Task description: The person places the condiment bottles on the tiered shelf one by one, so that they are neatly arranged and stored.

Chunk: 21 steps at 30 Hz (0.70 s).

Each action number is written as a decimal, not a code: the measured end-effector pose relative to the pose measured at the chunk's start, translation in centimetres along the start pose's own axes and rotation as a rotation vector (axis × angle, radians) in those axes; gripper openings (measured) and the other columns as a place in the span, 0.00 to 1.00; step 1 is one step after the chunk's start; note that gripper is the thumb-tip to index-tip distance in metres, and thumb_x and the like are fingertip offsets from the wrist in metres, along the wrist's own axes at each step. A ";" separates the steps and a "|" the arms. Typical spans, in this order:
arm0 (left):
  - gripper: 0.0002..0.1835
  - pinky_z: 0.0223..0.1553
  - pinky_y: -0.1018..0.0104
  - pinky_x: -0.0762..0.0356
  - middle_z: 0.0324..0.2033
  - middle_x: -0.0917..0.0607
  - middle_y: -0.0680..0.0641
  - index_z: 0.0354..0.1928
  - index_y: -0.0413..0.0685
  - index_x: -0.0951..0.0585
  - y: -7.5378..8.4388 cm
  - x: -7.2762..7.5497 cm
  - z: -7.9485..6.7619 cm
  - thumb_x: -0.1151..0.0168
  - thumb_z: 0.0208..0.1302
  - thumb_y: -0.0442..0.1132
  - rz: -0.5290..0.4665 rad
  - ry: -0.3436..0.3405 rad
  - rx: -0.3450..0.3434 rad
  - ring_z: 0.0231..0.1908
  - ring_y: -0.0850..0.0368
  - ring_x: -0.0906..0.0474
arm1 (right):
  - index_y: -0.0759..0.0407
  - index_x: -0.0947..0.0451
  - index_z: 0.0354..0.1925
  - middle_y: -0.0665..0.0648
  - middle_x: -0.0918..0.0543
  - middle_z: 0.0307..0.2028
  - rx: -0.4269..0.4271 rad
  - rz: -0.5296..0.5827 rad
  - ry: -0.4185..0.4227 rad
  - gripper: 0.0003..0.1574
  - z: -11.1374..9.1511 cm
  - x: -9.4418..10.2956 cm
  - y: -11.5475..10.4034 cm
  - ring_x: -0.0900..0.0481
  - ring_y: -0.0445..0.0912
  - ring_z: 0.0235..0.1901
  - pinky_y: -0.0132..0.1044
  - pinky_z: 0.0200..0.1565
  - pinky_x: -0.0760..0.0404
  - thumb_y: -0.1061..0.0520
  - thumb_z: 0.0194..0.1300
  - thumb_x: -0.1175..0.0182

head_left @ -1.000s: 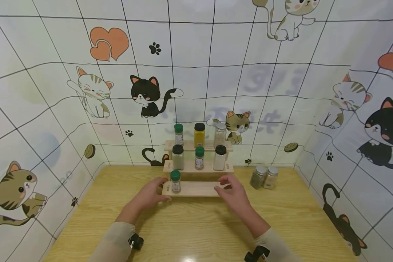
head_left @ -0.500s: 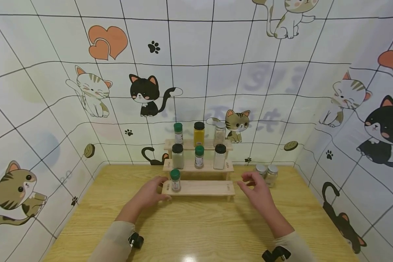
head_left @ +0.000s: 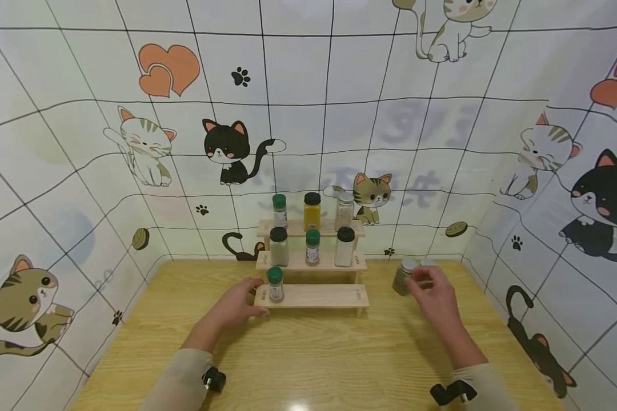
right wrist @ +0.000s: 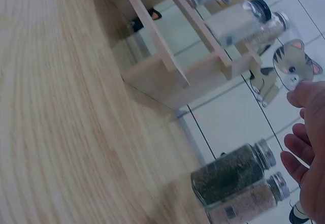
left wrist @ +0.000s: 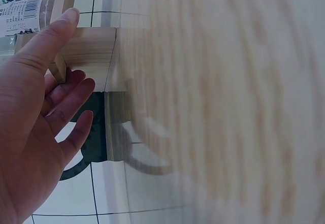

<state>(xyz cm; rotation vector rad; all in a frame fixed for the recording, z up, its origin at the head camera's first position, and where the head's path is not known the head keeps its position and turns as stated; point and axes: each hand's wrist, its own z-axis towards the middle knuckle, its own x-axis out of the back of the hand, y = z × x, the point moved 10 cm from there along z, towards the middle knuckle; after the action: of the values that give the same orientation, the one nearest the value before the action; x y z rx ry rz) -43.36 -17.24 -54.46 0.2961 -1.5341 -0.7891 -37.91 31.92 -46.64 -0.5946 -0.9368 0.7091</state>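
A three-step wooden spice rack [head_left: 319,295] stands on the table, its lowest step carrying one green-capped spice jar [head_left: 275,288] at the left. My left hand [head_left: 238,301] grips the left end of that step, thumb at the front and fingers curled behind, as the left wrist view shows. To the right of the rack, my right hand [head_left: 436,297] is held by two silver-lidded glass jars, fingers loosely bent with nothing in them. One jar holds dark green dried herbs [right wrist: 228,176]; the other has pinkish-beige contents [right wrist: 244,203]. In the head view my hand mostly hides the second jar.
On the middle step are two black-capped jars of pale contents and a green-capped jar [head_left: 312,248]. The top step bears a green-capped jar, a yellow jar [head_left: 312,214] and a silver-lidded jar [head_left: 344,211]. Cat-patterned sheeting [head_left: 308,131] encloses the wooden table [head_left: 308,354].
My right hand has moved right from the lowest step's right end to the two silver-lidded jars. The left hand has stayed at the rack's left end.
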 end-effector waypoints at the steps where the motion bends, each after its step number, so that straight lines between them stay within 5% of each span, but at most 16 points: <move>1: 0.41 0.64 0.44 0.19 0.61 0.15 0.47 0.71 0.44 0.20 0.0 0.0 0.0 0.12 0.59 0.49 0.000 0.000 -0.001 0.59 0.47 0.17 | 0.65 0.19 0.57 0.62 0.15 0.50 -0.013 0.001 0.012 0.18 0.2 0.4 0.4 0.17 0.45 0.47 0.19 0.46 0.24 0.58 0.77 0.28; 5: 0.41 0.64 0.43 0.18 0.61 0.15 0.47 0.71 0.44 0.20 0.1 0.0 0.0 0.12 0.59 0.49 0.003 0.003 -0.006 0.60 0.47 0.17 | 0.65 0.21 0.59 0.63 0.16 0.53 -0.066 0.000 0.044 0.20 0.8 1.8 1.9 0.20 0.38 0.48 0.18 0.47 0.24 0.56 0.78 0.29; 13: 0.41 0.63 0.44 0.18 0.62 0.15 0.47 0.71 0.45 0.20 0.0 0.0 0.0 0.12 0.59 0.50 0.009 0.005 -0.008 0.60 0.47 0.17 | 0.65 0.22 0.63 0.66 0.19 0.59 -0.136 -0.006 0.080 0.23 2.1 2.8 4.8 0.20 0.55 0.56 0.21 0.47 0.26 0.53 0.79 0.30; 21: 0.41 0.63 0.44 0.18 0.62 0.15 0.48 0.71 0.45 0.20 -0.1 0.1 0.0 0.11 0.59 0.50 -0.002 0.005 -0.005 0.59 0.48 0.17 | 0.68 0.25 0.67 0.68 0.25 0.64 -0.241 0.011 0.060 0.30 3.2 2.3 8.4 0.24 0.59 0.61 0.35 0.51 0.25 0.49 0.80 0.31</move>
<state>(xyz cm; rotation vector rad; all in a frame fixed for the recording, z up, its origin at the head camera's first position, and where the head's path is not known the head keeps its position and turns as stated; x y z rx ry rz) -43.37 -17.37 -54.49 0.2957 -1.5270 -0.7934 -42.14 39.45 -50.00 -0.8301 -0.9707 0.5887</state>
